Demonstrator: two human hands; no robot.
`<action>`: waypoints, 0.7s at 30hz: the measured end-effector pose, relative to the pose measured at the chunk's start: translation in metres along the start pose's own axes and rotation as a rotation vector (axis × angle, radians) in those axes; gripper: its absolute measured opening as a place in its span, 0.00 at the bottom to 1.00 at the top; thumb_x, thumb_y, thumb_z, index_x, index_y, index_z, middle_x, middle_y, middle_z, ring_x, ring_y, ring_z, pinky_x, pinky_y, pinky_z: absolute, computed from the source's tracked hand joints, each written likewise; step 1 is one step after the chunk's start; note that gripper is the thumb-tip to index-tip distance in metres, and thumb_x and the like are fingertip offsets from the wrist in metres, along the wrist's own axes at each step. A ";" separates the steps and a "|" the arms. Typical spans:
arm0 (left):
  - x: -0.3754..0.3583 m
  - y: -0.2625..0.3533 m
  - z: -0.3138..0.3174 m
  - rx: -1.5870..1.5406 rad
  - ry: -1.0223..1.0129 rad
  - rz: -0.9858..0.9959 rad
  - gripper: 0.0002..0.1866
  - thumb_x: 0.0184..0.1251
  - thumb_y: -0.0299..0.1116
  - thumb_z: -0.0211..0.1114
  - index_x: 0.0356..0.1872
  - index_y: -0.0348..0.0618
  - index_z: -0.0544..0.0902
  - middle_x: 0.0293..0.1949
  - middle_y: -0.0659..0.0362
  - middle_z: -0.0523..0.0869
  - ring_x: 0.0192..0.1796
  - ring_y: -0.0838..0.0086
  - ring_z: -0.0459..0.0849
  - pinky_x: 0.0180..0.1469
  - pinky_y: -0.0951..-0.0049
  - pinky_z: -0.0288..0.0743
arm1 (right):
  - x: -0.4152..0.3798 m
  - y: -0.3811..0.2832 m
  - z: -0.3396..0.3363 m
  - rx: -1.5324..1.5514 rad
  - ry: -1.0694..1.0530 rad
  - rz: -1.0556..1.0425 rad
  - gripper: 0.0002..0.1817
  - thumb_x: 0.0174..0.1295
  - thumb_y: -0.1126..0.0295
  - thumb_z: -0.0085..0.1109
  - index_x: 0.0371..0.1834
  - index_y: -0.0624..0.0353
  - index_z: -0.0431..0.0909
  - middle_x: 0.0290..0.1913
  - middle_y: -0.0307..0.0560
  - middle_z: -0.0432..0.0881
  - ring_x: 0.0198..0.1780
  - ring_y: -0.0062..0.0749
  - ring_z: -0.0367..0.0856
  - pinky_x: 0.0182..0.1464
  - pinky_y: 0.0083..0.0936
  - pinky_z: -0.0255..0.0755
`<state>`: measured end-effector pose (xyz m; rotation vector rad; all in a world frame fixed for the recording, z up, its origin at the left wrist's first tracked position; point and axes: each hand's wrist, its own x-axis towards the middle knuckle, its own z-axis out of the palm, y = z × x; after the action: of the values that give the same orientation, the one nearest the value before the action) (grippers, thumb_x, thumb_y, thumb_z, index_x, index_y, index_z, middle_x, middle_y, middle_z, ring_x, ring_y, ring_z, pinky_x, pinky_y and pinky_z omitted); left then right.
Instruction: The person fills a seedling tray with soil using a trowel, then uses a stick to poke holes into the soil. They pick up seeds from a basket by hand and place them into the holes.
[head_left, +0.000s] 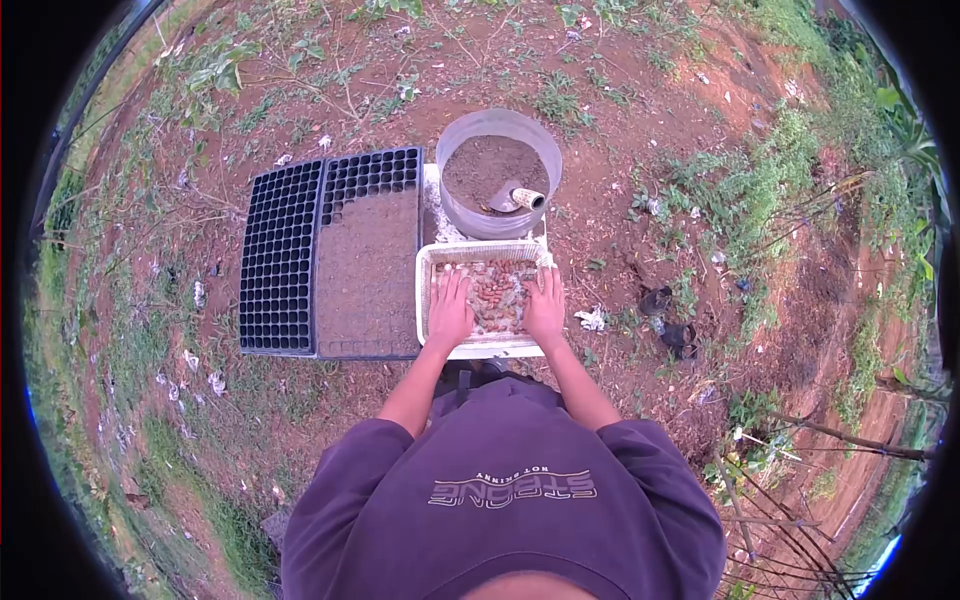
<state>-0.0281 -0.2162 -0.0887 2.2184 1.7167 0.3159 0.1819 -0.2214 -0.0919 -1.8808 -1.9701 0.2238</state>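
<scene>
A white rectangular basin (424, 258) stands right in front of me. Inside it lie many small reddish-brown pieces (494, 292) over a pale, crumbly layer. My left hand (451, 310) reaches over the near left part of the basin, fingers stretched out flat and pointing away from me. On the opposite side, my right hand (545, 308) rests along the right wall, its fingers likewise extended. Neither hand shows anything in its grasp. The pieces spread between the two hands, and those under the palms are hidden.
Behind the basin stands a round grey tub (452, 200) of soil holding a scoop (522, 199) with a pale handle. At left lie two black seedling trays, one with bare cells (275, 260), the other mostly soil-covered (367, 275). Dark shoes (679, 338) lie at right.
</scene>
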 end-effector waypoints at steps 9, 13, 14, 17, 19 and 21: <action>0.052 -0.003 -0.013 0.038 0.046 -0.002 0.36 0.60 0.29 0.54 0.72 0.36 0.56 0.73 0.49 0.57 0.78 0.58 0.49 0.77 0.51 0.40 | 0.048 0.006 0.003 -0.180 -0.188 -0.176 0.18 0.54 0.75 0.57 0.50 0.54 0.80 0.57 0.49 0.73 0.70 0.50 0.60 0.71 0.46 0.52; 0.063 -0.006 -0.013 0.043 -0.030 -0.068 0.37 0.60 0.30 0.54 0.72 0.37 0.55 0.73 0.50 0.57 0.78 0.61 0.50 0.77 0.52 0.40 | 0.057 0.006 0.007 -0.339 -0.298 -0.229 0.18 0.55 0.74 0.56 0.50 0.53 0.80 0.56 0.47 0.75 0.70 0.49 0.59 0.72 0.49 0.48; 0.064 -0.006 -0.013 0.062 -0.059 -0.078 0.37 0.61 0.31 0.54 0.73 0.38 0.54 0.74 0.52 0.57 0.78 0.63 0.50 0.78 0.52 0.39 | 0.059 0.007 0.009 -0.333 -0.306 -0.227 0.18 0.55 0.74 0.55 0.50 0.52 0.80 0.55 0.47 0.75 0.70 0.49 0.59 0.72 0.49 0.48; 0.065 -0.003 -0.022 0.086 -0.110 -0.099 0.37 0.62 0.32 0.54 0.74 0.40 0.54 0.74 0.53 0.57 0.78 0.65 0.50 0.78 0.51 0.38 | 0.062 0.012 0.012 -0.374 -0.330 -0.269 0.17 0.56 0.73 0.55 0.49 0.51 0.81 0.55 0.46 0.75 0.70 0.49 0.60 0.71 0.48 0.48; 0.064 -0.004 -0.021 0.090 -0.135 -0.108 0.38 0.62 0.32 0.55 0.74 0.40 0.53 0.74 0.54 0.57 0.78 0.65 0.50 0.78 0.51 0.38 | 0.063 0.014 0.015 -0.388 -0.324 -0.273 0.16 0.56 0.72 0.54 0.49 0.52 0.82 0.54 0.46 0.76 0.69 0.48 0.60 0.71 0.48 0.49; 0.065 -0.005 -0.018 0.081 -0.089 -0.101 0.37 0.61 0.31 0.56 0.73 0.43 0.55 0.73 0.54 0.58 0.78 0.65 0.51 0.77 0.49 0.39 | 0.062 0.015 0.019 -0.401 -0.316 -0.276 0.16 0.57 0.71 0.54 0.48 0.52 0.82 0.54 0.45 0.76 0.69 0.48 0.60 0.70 0.48 0.50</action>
<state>-0.0226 -0.1503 -0.0750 2.1570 1.8155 0.1243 0.1877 -0.1564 -0.1039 -1.8590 -2.6257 0.0478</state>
